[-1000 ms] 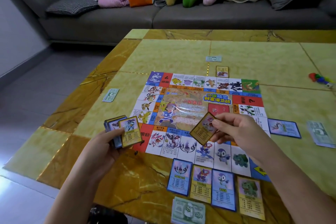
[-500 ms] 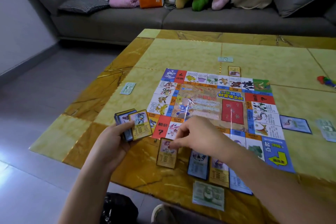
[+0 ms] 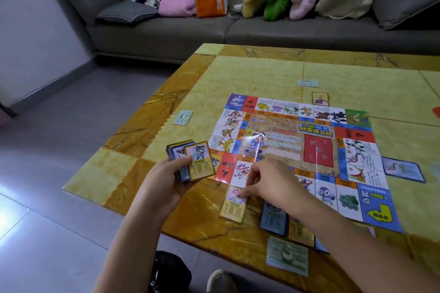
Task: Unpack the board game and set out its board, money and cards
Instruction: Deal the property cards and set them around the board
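The colourful game board [image 3: 297, 147] lies flat on the yellow marble table [image 3: 250, 74]. My left hand [image 3: 164, 185] grips a stack of cards [image 3: 190, 160] just left of the board's near corner. My right hand [image 3: 269, 183] presses its fingertips on a yellow card [image 3: 233, 207] lying on the table below the board's near edge. More cards [image 3: 273, 219] lie in a row to its right, partly hidden by my right forearm. A pile of green money [image 3: 288, 256] sits at the table's near edge.
Single notes lie left of the board [image 3: 183, 117] and beyond it [image 3: 308, 83]. A card [image 3: 320, 98] sits past the far edge, a blue one [image 3: 403, 169] to the right. A grey sofa [image 3: 214, 28] with plush toys and bags stands behind.
My right hand carried the yellow card from above the board down to the table below the board's near edge and laid it flat. The view shifted left.
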